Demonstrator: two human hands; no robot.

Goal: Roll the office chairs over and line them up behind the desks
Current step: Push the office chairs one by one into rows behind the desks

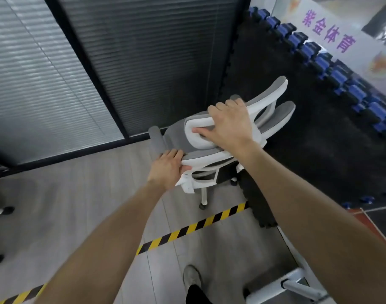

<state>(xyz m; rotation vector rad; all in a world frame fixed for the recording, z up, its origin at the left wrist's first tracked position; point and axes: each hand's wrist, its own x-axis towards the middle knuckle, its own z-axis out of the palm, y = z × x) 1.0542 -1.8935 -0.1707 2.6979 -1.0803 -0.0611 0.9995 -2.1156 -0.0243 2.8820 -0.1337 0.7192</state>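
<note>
We grip the chair top with right hand closed, left hand clasping frame below it; push level so wheels clear the mat edge.

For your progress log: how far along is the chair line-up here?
Done: nothing visibly lined up; no desks in view. In hand: both hands, left and right, grip the grey-and-white mesh office chair near the yellow-black floor tape. Left: rolling it behind the desks.

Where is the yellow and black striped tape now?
In the head view, the striped tape runs diagonally across the grey floor, just behind the office chair.
</note>
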